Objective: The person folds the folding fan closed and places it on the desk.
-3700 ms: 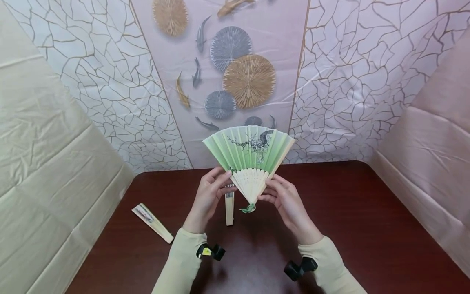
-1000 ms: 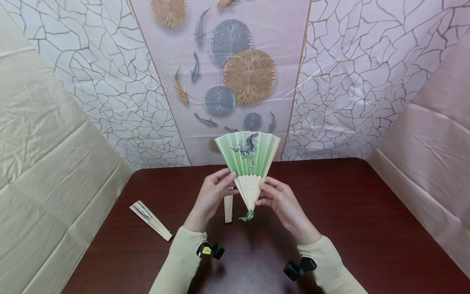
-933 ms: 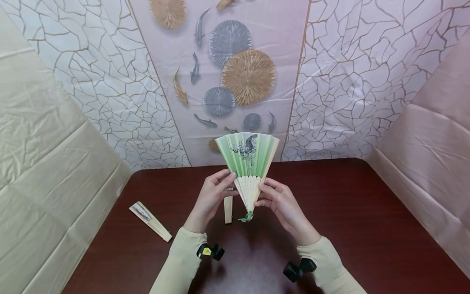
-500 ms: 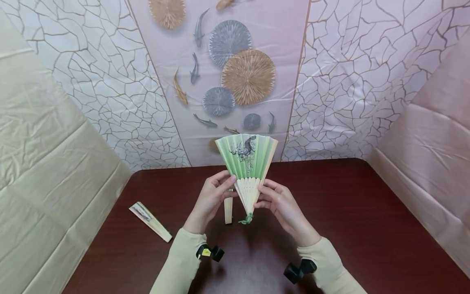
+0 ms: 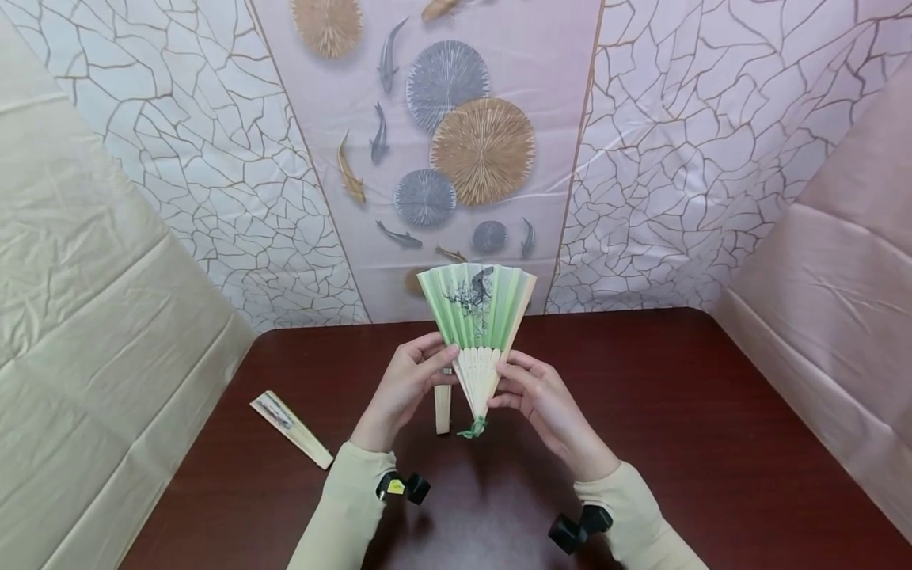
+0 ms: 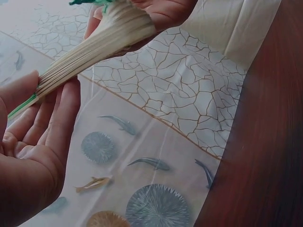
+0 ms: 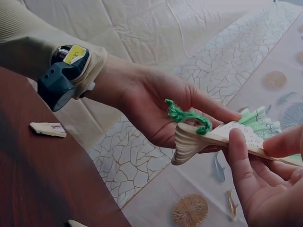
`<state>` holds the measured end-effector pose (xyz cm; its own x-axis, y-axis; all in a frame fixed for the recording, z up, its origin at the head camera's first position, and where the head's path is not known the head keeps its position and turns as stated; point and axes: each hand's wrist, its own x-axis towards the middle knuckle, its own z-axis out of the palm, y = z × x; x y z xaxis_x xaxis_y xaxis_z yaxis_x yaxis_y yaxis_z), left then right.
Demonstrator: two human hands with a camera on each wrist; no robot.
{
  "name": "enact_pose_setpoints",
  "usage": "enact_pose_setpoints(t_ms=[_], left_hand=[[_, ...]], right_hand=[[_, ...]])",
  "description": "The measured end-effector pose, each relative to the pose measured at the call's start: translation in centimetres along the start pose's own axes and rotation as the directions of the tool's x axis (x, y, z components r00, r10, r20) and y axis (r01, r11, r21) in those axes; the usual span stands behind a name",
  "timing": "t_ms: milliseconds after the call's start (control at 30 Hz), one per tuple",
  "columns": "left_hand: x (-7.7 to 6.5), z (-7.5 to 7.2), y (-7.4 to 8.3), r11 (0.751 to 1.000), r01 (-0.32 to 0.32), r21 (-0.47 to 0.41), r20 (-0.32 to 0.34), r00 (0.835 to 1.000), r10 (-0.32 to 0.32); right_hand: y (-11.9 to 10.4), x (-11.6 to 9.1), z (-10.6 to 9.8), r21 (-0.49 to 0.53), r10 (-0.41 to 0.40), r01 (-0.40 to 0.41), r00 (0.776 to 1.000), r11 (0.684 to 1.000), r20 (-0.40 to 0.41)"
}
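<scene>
Both hands, my left hand (image 5: 404, 387) and right hand (image 5: 543, 396), pinch a half-open green fan (image 5: 478, 317) by its ribs at frame centre, above the bench (image 5: 712, 427); two folded fans (image 5: 292, 430) lie lower left.

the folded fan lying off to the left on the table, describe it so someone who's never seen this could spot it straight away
On the dark red-brown table, look left of the person's left hand, near the table's left edge. The folded fan lies there flat and slanted, alone and untouched. Unlike the green fan held part-open, or the plain closed fan under the hands, it shows a painted strip.
</scene>
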<state>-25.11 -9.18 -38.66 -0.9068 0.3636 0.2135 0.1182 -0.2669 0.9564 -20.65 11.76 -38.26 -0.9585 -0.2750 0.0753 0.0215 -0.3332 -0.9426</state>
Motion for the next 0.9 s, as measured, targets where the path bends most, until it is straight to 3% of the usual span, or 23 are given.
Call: enact_pose_setpoints(t_ms=[400, 900], left_hand=[[-0.02, -0.10, -0.19, 1.000, 0.012, 0.012, 0.015, 1.000, -0.012], [-0.13, -0.15, -0.29, 0.998, 0.044, 0.039, -0.006, 0.999, -0.044]], right_hand=[[0.12, -0.05, 0.08, -0.046, -0.006, 0.007, 1.000, 0.999, 0.015], [0.38, 0.00, 0.30, -0.032, -0.010, 0.010, 1.000, 0.999, 0.004]])
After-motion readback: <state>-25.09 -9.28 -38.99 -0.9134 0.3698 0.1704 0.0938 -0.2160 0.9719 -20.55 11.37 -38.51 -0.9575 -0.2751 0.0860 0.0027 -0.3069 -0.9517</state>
